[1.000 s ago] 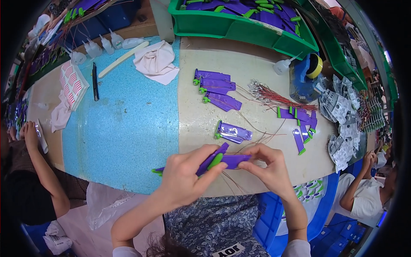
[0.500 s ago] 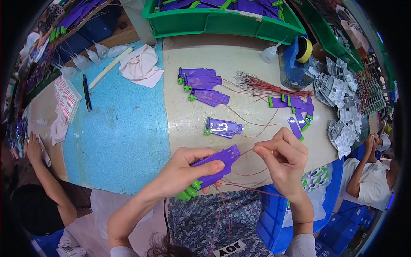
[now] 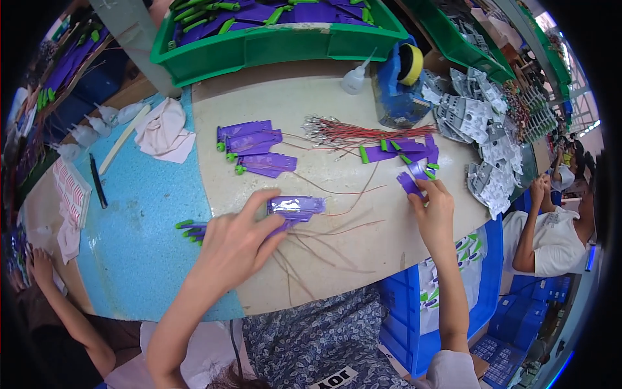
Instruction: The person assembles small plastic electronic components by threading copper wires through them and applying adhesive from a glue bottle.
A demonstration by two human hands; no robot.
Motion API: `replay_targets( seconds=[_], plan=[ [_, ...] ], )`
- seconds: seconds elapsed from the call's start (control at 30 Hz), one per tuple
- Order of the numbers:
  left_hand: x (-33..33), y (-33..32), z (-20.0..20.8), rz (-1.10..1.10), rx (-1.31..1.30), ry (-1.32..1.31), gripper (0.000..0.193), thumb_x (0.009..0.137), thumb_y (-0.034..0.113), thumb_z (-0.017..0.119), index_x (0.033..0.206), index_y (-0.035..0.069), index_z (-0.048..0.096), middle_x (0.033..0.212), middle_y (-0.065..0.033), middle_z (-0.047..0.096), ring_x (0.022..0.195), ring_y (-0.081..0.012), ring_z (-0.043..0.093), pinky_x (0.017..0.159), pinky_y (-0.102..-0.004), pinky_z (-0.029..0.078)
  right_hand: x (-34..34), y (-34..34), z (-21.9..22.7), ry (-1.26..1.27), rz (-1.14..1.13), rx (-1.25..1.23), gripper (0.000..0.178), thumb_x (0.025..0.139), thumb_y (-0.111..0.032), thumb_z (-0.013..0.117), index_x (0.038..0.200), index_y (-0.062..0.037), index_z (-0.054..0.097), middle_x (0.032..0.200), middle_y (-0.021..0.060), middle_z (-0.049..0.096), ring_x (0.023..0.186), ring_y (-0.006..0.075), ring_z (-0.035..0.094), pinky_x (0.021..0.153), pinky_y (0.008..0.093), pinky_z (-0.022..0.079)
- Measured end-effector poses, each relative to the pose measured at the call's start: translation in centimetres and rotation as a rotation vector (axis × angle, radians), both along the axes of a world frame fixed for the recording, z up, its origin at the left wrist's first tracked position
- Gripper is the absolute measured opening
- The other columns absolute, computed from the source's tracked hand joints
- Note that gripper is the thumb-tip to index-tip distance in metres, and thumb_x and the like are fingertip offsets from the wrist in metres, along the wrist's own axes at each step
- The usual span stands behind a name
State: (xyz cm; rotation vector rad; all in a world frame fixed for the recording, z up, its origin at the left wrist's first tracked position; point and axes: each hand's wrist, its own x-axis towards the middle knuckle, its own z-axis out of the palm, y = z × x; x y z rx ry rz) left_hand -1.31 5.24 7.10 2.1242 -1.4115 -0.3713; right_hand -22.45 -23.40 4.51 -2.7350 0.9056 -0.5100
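Note:
My left hand [image 3: 234,243] is low over the near middle of the bench, thumb and forefinger closed around the left end of a flat purple plastic piece [image 3: 297,205]. Beneath that hand lies a group of similar pieces, their green ends [image 3: 189,228] poking out on its left and thin wires [image 3: 317,249] trailing to the right. Farther right, my right hand [image 3: 435,214] pinches a small purple piece [image 3: 408,183] beside a pile of purple and green pieces [image 3: 402,148]. Several wired purple pieces [image 3: 256,142] lie farther back.
A bundle of red wires [image 3: 363,131] lies behind the pile. At the back stand a green bin [image 3: 278,48], a white squeeze bottle [image 3: 353,81] and a blue tape dispenser [image 3: 396,97]. Grey plastic parts [image 3: 476,120] heap up at right, above a blue crate [image 3: 402,305]. Another person's arm [image 3: 68,311] is at left.
The held purple pieces now lie on the bench under my left hand, which has moved onto another piece. My right hand has left the wire for the pile's small piece. The view has shifted.

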Motion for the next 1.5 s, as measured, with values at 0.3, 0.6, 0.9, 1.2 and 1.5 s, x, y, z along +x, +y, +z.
replay_targets(
  seconds=[0.3, 0.6, 0.9, 1.2, 1.5],
  plan=[
    [-2.2, 4.4, -0.6, -0.165, -0.075, -0.055, 0.025, 0.082, 0.02, 0.075, 0.103, 0.008, 0.069, 0.096, -0.0052, 0.07, 0.077, -0.0235, 0.068, 0.064, -0.0356, 0.053, 7.1, 10.2, 4.2, -0.381, 0.074, 1.276, 0.016, 0.092, 0.002, 0.067, 0.106, 0.0061, 0.063, 0.085, 0.0127, 0.071, 0.075, 0.02, 0.073, 0.064, 0.0265, 0.061],
    [-3.1, 4.2, -1.4, -0.092, -0.006, -0.188, 0.026, 0.084, 0.015, 0.072, 0.106, 0.005, 0.065, 0.123, -0.0044, 0.068, 0.073, -0.021, 0.065, 0.065, -0.0321, 0.052, 9.6, 12.8, -1.0, -0.31, 0.058, 1.431, 0.014, 0.095, -0.003, 0.066, 0.106, 0.0065, 0.066, 0.089, 0.0154, 0.072, 0.071, 0.0181, 0.073, 0.061, 0.0258, 0.061],
    [-2.6, 4.1, -1.3, -0.04, 0.063, -0.021, 0.021, 0.084, 0.012, 0.071, 0.099, 0.001, 0.061, 0.137, -0.007, 0.062, 0.072, -0.0281, 0.069, 0.064, -0.0369, 0.054, 7.5, 9.8, 1.3, -0.003, 0.489, 0.208, 0.026, 0.071, 0.002, 0.073, 0.095, 0.0027, 0.065, 0.088, 0.0122, 0.056, 0.082, 0.0309, 0.056, 0.068, 0.0387, 0.049],
    [-2.4, 3.9, -1.1, 0.004, 0.059, 0.005, 0.024, 0.083, 0.011, 0.071, 0.104, 0.002, 0.063, 0.134, -0.0064, 0.064, 0.074, -0.0286, 0.07, 0.064, -0.0381, 0.055, 9.8, 7.5, 1.2, -0.009, 0.647, 0.161, 0.027, 0.072, -0.001, 0.073, 0.098, -0.0006, 0.064, 0.094, 0.0156, 0.061, 0.086, 0.0343, 0.061, 0.073, 0.0432, 0.051],
    [-2.5, 5.4, -1.3, 0.208, 0.026, 0.081, 0.023, 0.092, 0.02, 0.063, 0.111, 0.007, 0.057, 0.09, -0.014, 0.07, 0.071, -0.0338, 0.07, 0.055, -0.0454, 0.053, 10.5, 12.4, 1.6, 0.051, 0.552, 0.957, 0.027, 0.078, 0.005, 0.074, 0.096, -0.0005, 0.054, 0.09, 0.0084, 0.061, 0.083, 0.0215, 0.062, 0.078, 0.031, 0.05]
  ],
)
